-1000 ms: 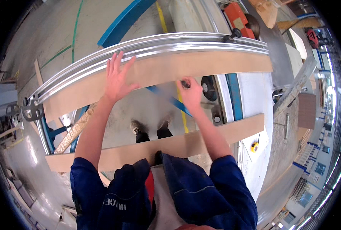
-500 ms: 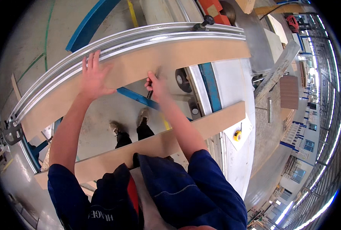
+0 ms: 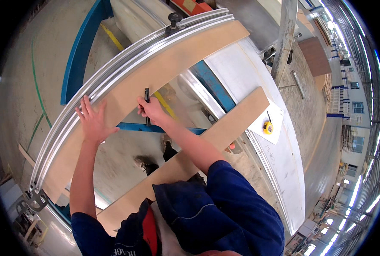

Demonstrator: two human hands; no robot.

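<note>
A long brown board (image 3: 177,55) lies along an aluminium rail fence (image 3: 128,59). My left hand (image 3: 95,123) rests on the board with its fingers spread, fingertips reaching the rail and thumb at the near edge. A black marker pen (image 3: 147,94) is gripped in my right hand (image 3: 152,110), just right of my left. One end of the pen overlaps the board's near edge; whether it touches the surface I cannot tell. Close to my body, a second brown board (image 3: 237,117) passes under my right forearm.
On the white machine table (image 3: 284,170) a yellow tape measure (image 3: 267,127) sits on a white sheet (image 3: 276,112). A black knob (image 3: 174,18) stands up from the rail. Blue steel beams (image 3: 81,55) and a grey metal arm (image 3: 284,42) flank the work area.
My view has turned, so the boards and rail slant more steeply. My right hand, blurred before, now shows sharply with the marker pen more upright. My left hand stays spread on the board.
</note>
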